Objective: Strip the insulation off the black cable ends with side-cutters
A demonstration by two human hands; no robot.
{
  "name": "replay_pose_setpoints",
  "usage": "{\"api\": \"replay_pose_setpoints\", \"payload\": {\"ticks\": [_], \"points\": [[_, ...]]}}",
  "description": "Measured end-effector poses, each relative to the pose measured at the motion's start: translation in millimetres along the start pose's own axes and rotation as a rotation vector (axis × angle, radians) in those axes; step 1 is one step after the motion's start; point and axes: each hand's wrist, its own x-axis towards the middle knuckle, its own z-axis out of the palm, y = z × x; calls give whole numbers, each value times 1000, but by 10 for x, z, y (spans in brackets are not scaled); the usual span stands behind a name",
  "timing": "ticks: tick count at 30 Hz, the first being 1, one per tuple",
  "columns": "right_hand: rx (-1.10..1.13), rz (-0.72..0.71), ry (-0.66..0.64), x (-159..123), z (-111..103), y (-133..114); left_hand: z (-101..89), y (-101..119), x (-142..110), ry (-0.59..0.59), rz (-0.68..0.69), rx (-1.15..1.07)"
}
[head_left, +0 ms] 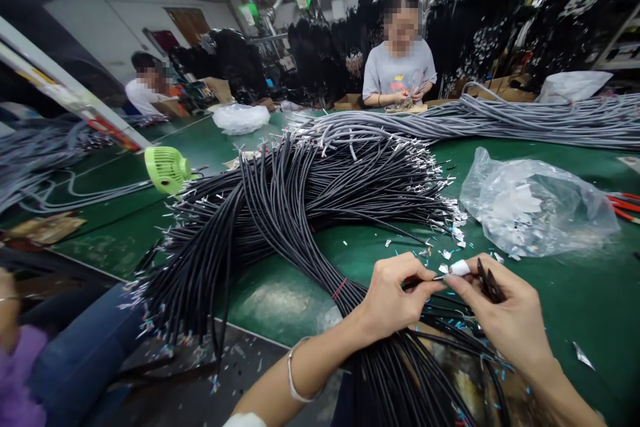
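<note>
My left hand [397,297] is closed, pinching a thin black cable [416,283] near its end between thumb and fingers. My right hand [505,307] meets it there, thumb and index fingertip at the cable's tip. White tape [459,268] wraps that index finger. Tucked in the right palm is a dark pair of cutters [491,283], its jaws pointing up and its handles hidden by the hand. Below my wrists lies a bundle of black cables [400,373]. A red tie [339,288] binds cables just left of my left hand.
A large heap of black cables [280,200] with stripped ends covers the green table [575,307]. Grey cables [540,121] run along the back. A plastic bag of scraps [535,207], red-handled tool [625,205] and green fan [167,169] lie around. Co-workers sit across, far left and near left.
</note>
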Motion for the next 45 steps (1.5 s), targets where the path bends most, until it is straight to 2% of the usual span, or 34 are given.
{"api": "replay_pose_setpoints", "payload": {"ticks": [7,10,16,20,23,26,30,32,34,35,36,39,40,43,45], "points": [[-101,-139,68,-8,-6,42,63,-16,-31,67,-40,47],[-96,-181,27,-9,-19,57,78,-32,-19,85,-45,76],[52,45,-216,80,-27,148,24,-90,55,9,11,45],[88,233,-194,135,25,276,48,-95,37,58,33,102],[166,235,-188,118,36,268,75,-91,18,47,-30,70],[152,96,-248,79,13,171,71,-79,23,-58,-134,-7],[-179,-97,-124,80,-70,114,54,-30,36,-147,-210,-43],[-278,-94,39,104,-135,144,49,-1,37,-144,-244,-83],[-295,-74,238,127,-198,179,44,20,36,-138,-305,-147],[-277,-84,289,135,-219,189,41,27,36,-143,-338,-182],[-241,-114,252,137,-229,192,37,30,36,-149,-367,-213],[-156,-257,-41,114,-199,161,21,28,35,-189,-385,-255],[-139,-291,-94,101,-178,145,16,26,34,-196,-374,-250],[-71,-313,-147,72,-116,106,9,22,35,-177,-336,-186],[-32,-246,-211,77,-88,110,18,20,37,-129,-310,-133]]}}
